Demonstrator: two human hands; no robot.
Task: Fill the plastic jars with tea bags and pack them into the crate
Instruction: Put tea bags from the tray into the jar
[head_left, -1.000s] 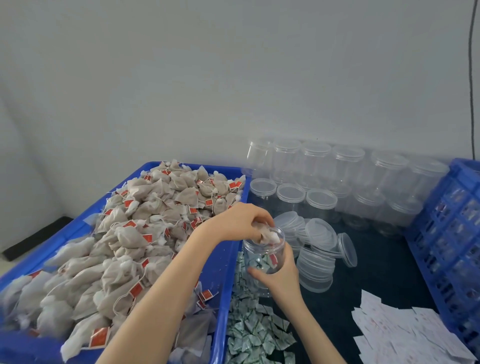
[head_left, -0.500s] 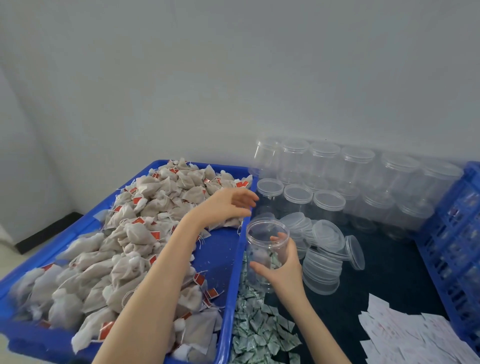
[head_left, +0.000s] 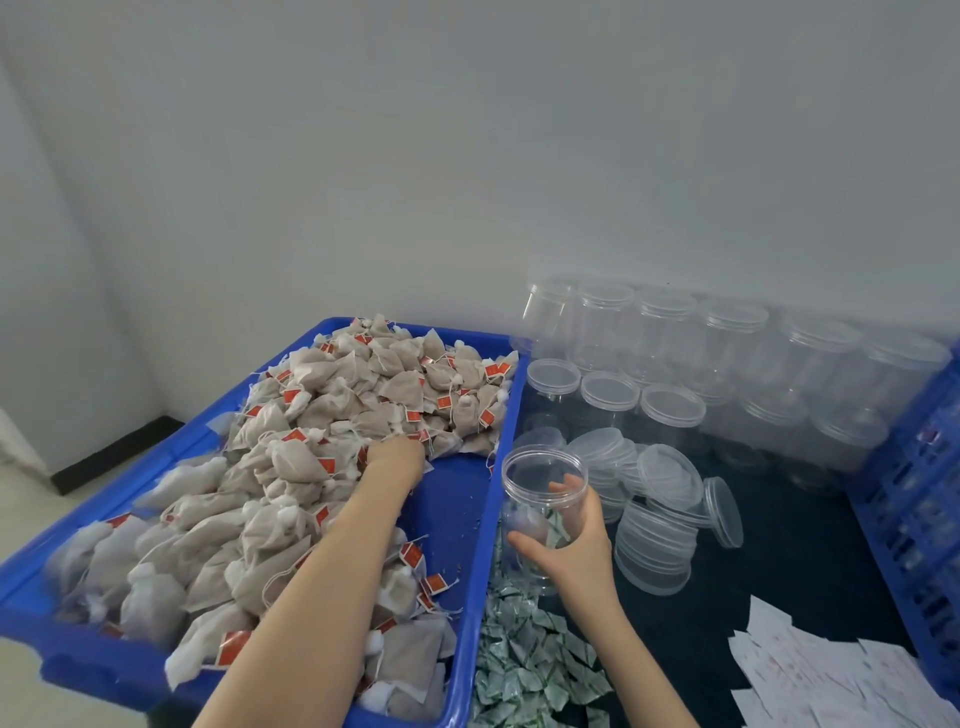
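A clear plastic jar (head_left: 535, 470) without a lid stands just right of the blue tray (head_left: 457, 525); a tea bag lies inside it. My right hand (head_left: 574, 545) grips the jar from the near side, fingers curled round its wall. The tray holds a big heap of beige tea bags (head_left: 311, 441) with red tags. My left hand (head_left: 397, 457) reaches over the tray's bare floor into the heap, its fingertips buried among the bags, so its grip is hidden. A blue slatted crate (head_left: 919, 499) stands at the right edge.
Several lidded clear jars (head_left: 727, 364) line the wall behind. Loose lids (head_left: 660, 519) lie in toppled stacks right of the held jar. A pile of small green-white sachets (head_left: 524, 639) lies near me, and white paper slips (head_left: 810, 675) lie at lower right.
My left hand left the jar's mouth, where it dropped a tea bag, and moved left and away into the heap. The right hand kept hold of the jar.
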